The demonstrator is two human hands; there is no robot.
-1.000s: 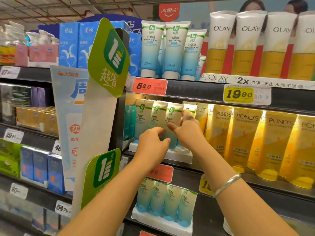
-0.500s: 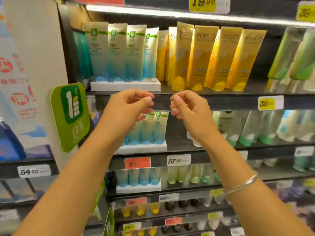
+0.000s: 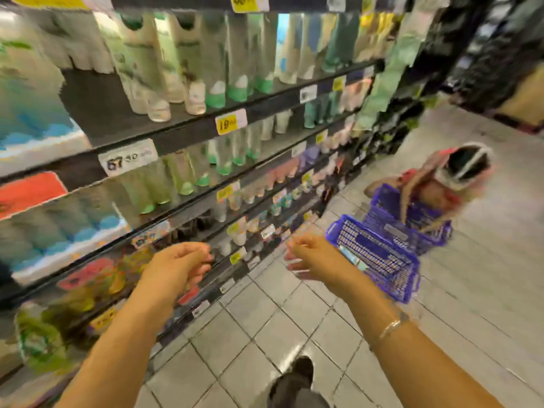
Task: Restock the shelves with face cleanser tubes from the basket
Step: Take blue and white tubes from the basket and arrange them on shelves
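Observation:
The view is blurred by motion. A blue plastic basket [image 3: 379, 257] sits on the tiled floor to the right of my hands, with a few light tubes [image 3: 348, 256] lying in it. My left hand [image 3: 179, 265] and my right hand [image 3: 312, 257] hang in front of the low shelves, both loosely curled and holding nothing. My right hand is just left of the basket's rim. White-and-blue face cleanser tubes [image 3: 61, 234] stand in white trays on the shelves at far left.
Dark shelves [image 3: 188, 134] full of tubes and price tags run along the left. A second blue basket [image 3: 412, 219] stands behind the first, with a crouching person [image 3: 453, 178] beside it. My shoe [image 3: 297, 375] shows on the grey floor tiles.
My head has swung down and to the right, from the cleanser shelf toward the floor. Both empty hands have left the shelf and dropped toward the basket.

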